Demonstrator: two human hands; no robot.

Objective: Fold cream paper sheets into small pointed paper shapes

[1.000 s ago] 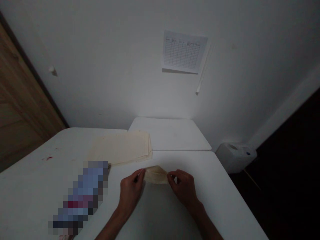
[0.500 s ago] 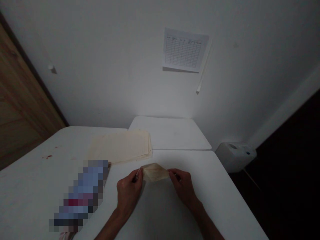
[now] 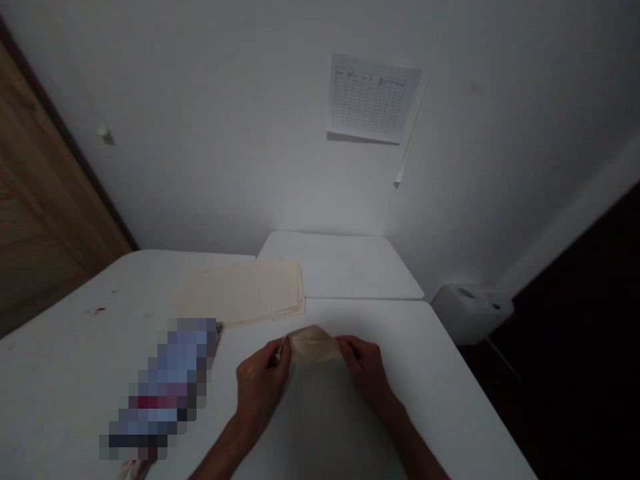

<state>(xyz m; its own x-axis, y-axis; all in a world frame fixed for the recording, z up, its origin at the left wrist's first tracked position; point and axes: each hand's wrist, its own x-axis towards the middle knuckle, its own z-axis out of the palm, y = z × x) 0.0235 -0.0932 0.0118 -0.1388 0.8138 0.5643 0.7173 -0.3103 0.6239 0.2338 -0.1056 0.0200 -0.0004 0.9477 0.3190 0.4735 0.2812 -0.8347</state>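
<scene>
Left hand [image 3: 263,377] nearer right hand [image 3: 367,370], sheet [image 3: 314,345] edges in both grips, open tabletop [image 3: 435,373] rightward

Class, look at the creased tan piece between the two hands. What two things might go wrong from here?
1. The tan piece looks thin and might tear if the left hand and right hand, gripping opposite ends, pull hard.
2. Laid at the left, it might stain on the red marks on the white table, if those are wet.

Printed sheet [image 3: 374,99] on white wall [image 3: 225,133].
</scene>
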